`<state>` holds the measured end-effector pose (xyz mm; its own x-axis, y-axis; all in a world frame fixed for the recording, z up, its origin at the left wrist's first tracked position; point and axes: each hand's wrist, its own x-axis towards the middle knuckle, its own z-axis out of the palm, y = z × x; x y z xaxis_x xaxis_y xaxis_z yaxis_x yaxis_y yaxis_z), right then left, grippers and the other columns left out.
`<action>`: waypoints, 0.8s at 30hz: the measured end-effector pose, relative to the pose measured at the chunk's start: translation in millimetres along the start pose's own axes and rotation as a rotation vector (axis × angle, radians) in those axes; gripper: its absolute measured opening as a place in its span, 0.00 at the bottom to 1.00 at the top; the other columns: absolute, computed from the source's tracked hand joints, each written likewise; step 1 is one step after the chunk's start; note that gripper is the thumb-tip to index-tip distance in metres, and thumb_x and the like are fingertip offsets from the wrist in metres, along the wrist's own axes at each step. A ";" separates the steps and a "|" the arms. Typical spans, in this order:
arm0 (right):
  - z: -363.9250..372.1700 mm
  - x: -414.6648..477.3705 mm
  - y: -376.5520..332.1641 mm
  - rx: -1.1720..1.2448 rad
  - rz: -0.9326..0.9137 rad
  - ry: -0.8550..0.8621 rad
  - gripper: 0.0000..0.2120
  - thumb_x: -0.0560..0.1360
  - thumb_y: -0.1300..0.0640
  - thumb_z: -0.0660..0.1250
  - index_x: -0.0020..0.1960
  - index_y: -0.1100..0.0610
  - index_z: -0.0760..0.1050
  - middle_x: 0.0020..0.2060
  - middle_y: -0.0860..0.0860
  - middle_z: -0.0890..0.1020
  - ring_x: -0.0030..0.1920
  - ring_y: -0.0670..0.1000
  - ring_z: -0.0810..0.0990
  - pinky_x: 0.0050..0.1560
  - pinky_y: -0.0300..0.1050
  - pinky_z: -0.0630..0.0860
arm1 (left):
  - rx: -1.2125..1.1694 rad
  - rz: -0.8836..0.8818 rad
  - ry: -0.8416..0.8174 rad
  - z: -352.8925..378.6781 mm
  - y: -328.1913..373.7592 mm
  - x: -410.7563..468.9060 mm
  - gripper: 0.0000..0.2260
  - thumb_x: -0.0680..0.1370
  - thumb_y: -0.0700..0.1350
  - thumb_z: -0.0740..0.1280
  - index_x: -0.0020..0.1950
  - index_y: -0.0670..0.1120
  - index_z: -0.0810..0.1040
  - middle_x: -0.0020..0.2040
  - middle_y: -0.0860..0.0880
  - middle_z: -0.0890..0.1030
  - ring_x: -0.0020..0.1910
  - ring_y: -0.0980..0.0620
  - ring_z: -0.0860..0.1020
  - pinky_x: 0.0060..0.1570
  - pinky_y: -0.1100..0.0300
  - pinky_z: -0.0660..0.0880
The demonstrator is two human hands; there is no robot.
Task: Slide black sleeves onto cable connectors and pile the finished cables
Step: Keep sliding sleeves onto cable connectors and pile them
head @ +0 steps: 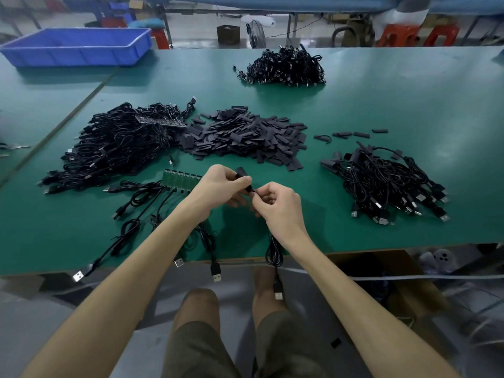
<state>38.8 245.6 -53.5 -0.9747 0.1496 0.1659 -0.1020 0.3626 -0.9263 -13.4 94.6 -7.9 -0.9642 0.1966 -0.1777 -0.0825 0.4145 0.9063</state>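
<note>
Pinching a sleeve [243, 178] between thumb and curled fingers of the left grip [219, 186], just above the near part of the table [381, 105]. Pinching the cable [274, 252] right at the sleeve's lower end with the right grip [279, 204], fingers curled, the cable's loop and plug dangling under the wrist past the table edge. Behind the grips a heap of loose sleeves [245, 137], left of it a big cable tangle [117, 148], to the right a smaller cable pile [387, 184], far back another pile [286, 66] and a blue bin [76, 46], beside the left grip a strip of green boards [180, 178].
</note>
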 end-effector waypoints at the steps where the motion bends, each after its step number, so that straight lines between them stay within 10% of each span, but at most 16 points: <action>1: 0.1 -0.2 0.1 -0.008 -0.003 0.000 0.05 0.78 0.58 0.72 0.45 0.58 0.82 0.33 0.49 0.85 0.33 0.47 0.83 0.42 0.52 0.83 | 0.007 -0.002 -0.006 -0.6 0.1 0.2 0.10 0.82 0.46 0.69 0.48 0.39 0.83 0.39 0.49 0.87 0.37 0.51 0.86 0.37 0.61 0.82; 24: 1.8 -1.0 -1.6 -0.116 -0.039 -0.031 0.07 0.81 0.54 0.70 0.45 0.54 0.81 0.33 0.46 0.85 0.32 0.45 0.83 0.42 0.53 0.84 | -0.063 -0.042 -0.045 -4.7 1.2 -8.5 0.10 0.80 0.44 0.71 0.49 0.36 0.83 0.40 0.45 0.87 0.38 0.50 0.86 0.35 0.64 0.80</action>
<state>39.6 243.2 -52.8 -0.9762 0.1057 0.1892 -0.1183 0.4715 -0.8739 -6.5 89.2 -3.6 -0.9473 0.2210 -0.2319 -0.1396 0.3665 0.9199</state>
